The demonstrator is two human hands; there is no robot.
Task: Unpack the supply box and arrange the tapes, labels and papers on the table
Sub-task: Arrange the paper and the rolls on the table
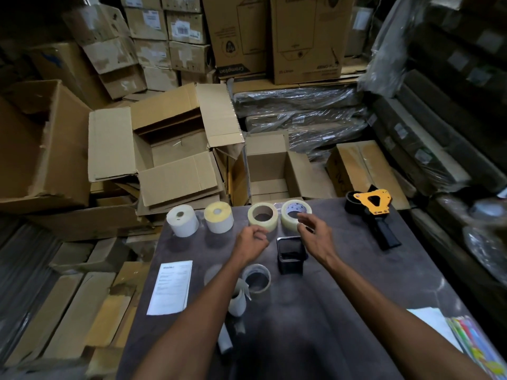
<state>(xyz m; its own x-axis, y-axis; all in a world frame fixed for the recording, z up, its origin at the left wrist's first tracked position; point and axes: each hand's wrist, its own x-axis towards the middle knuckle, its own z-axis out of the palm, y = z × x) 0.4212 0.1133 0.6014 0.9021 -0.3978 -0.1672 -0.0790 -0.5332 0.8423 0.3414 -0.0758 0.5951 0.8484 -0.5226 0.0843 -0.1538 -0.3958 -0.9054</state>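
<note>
My left hand [251, 239] hangs over the middle of the grey table [356, 270], its fingers curled in loosely with nothing in them. My right hand [315, 237] is just beside it, fingers spread and relaxed, reaching toward the far edge and holding nothing; its fingertips lie right at the near rim of the clear tape roll [295, 213], though I cannot tell whether they touch it.

Along the far edge of the table four rolls stand in a row. From the left: a white label roll [182, 220], a yellowish label roll [219, 217], a tan tape roll [262, 216], and that clear tape roll with a bluish core. The two tape rolls sit nearly touching; the label rolls stand a little apart.

Farther right, near the far corner, a tape dispenser [374, 212] with an orange frame and a black handle lies on the table.

Between my wrists stands a small black square holder [290, 255], open at the top. Nearer to me is another tape roll [256, 278], partly hidden by my left forearm, with a small rolled white paper [237, 303] just beside it.

A printed sheet [170, 287] lies flat near the left edge. At the near right corner lie a white paper [432, 325] and a stack of bright coloured sheets [477, 346].

Beyond the table sits an open cardboard box [170, 149], its flaps spread.
</note>
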